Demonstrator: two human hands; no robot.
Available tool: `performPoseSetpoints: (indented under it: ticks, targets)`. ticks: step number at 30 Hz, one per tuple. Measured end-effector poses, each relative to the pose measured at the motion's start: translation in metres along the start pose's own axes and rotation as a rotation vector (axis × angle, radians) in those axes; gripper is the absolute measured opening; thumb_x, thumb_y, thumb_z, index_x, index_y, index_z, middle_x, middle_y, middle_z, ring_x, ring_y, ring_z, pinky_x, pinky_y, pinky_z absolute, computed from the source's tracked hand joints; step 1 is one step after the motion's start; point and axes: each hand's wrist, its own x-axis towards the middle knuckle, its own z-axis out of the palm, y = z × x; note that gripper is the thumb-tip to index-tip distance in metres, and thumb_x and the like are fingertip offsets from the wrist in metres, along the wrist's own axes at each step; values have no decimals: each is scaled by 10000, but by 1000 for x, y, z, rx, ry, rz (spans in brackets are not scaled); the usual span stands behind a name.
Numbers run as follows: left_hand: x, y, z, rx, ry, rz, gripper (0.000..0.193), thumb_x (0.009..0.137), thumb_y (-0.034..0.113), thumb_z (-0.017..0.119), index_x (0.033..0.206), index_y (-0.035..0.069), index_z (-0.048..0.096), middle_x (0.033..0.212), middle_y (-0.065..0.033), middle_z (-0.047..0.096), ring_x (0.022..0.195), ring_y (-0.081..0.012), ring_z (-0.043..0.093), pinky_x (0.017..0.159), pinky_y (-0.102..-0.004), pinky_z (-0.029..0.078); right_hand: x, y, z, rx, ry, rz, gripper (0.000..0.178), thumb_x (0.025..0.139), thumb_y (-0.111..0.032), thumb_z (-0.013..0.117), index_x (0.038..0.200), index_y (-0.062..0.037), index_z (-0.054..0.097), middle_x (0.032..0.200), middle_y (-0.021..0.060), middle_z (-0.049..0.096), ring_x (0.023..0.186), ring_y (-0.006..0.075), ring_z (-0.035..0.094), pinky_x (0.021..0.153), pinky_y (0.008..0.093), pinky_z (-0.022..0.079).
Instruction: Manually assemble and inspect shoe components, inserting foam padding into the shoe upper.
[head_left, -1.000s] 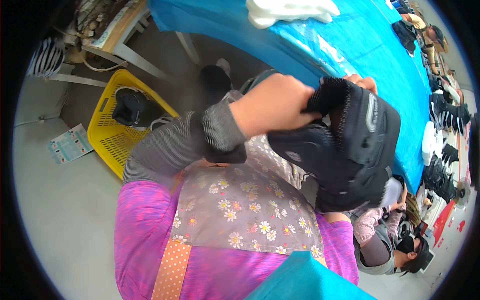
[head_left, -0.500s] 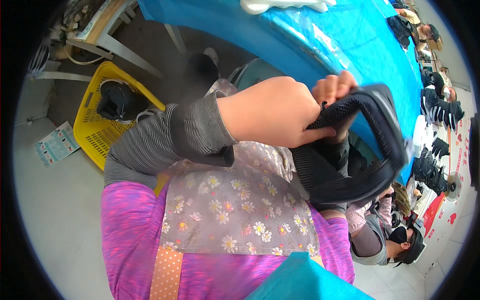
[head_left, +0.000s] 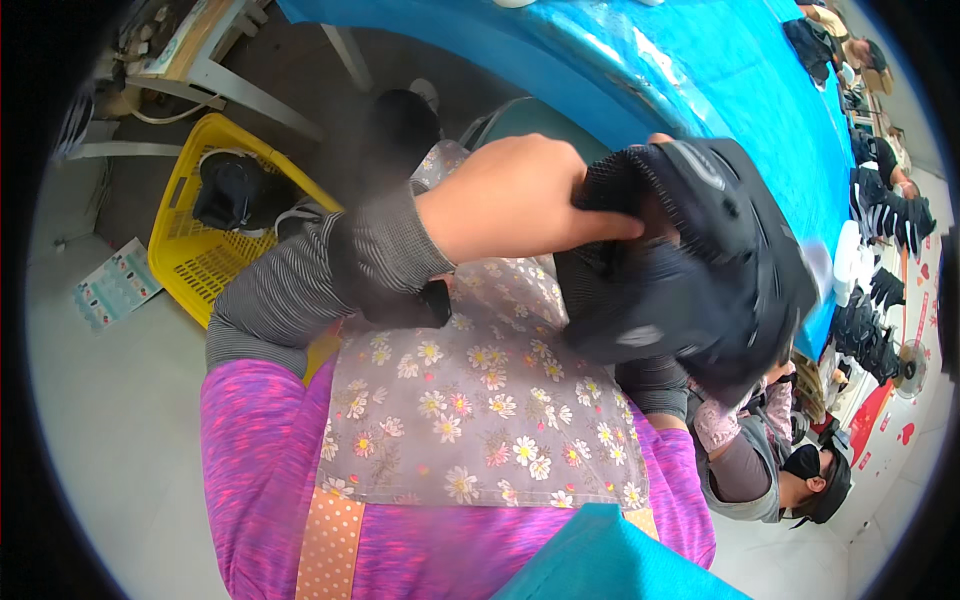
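A black shoe upper (head_left: 745, 265), with mesh and light grey marks, is held up in front of my chest, partly smeared by motion. My left hand (head_left: 520, 200) is closed on its left edge, the thumb lying along the opening. Most of my right hand is behind or inside the upper; only a fingertip (head_left: 660, 138) shows above the top edge. My right sleeve (head_left: 650, 388) comes up beneath it, and how those fingers grip is hidden. A flowered apron (head_left: 480, 400) covers my lap below.
Beyond my hands stands a table under a blue cover (head_left: 600, 70). A yellow basket (head_left: 185, 255) with black shoes (head_left: 235, 190) sits on the floor at left. On the right a masked co-worker (head_left: 770, 470) sits nearby, and black shoe pieces (head_left: 865, 325) line the table farther off.
The upper was spread into an open loop between both hands; now it is folded round, its outer side showing. My right fingers, seen before at its edge, have gone mostly behind it.
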Motion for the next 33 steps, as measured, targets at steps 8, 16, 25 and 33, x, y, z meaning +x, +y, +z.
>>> performPoseSetpoints:
  ticks: [8, 16, 25, 33]
  targets:
    - [14, -5, 23, -111, 101, 451, 246, 858, 308, 718, 856, 62, 700, 788, -184, 650, 723, -359, 632, 668, -374, 516, 3, 28, 15, 185, -222, 91, 328, 853, -248, 735, 881, -62, 467, 796, 113, 577, 681, 165, 556, 611, 288, 463]
    - [14, -16, 5, 25, -62, 121, 381, 897, 374, 644, 816, 2, 666, 615, -189, 596, 584, -396, 592, 562, -402, 484, -7, 39, 5, 127, -194, 118, 335, 853, -214, 733, 948, -49, 457, 832, 151, 594, 690, 179, 572, 622, 288, 476]
    - [14, -11, 19, -113, 420, 277, 245, 830, 252, 642, 841, 9, 664, 723, -207, 615, 678, -397, 603, 583, -412, 481, -23, 29, 10, -96, -128, -20, 360, 853, -175, 731, 1023, -36, 446, 872, 194, 614, 699, 195, 590, 634, 289, 491]
    - [19, -4, 20, -257, 151, 31, 332, 788, 193, 695, 1046, -9, 642, 872, -187, 686, 766, -302, 680, 676, -360, 518, -33, -34, 28, -817, -19, -621, 395, 853, -140, 729, 1090, -24, 436, 908, 232, 631, 708, 209, 605, 646, 290, 504]
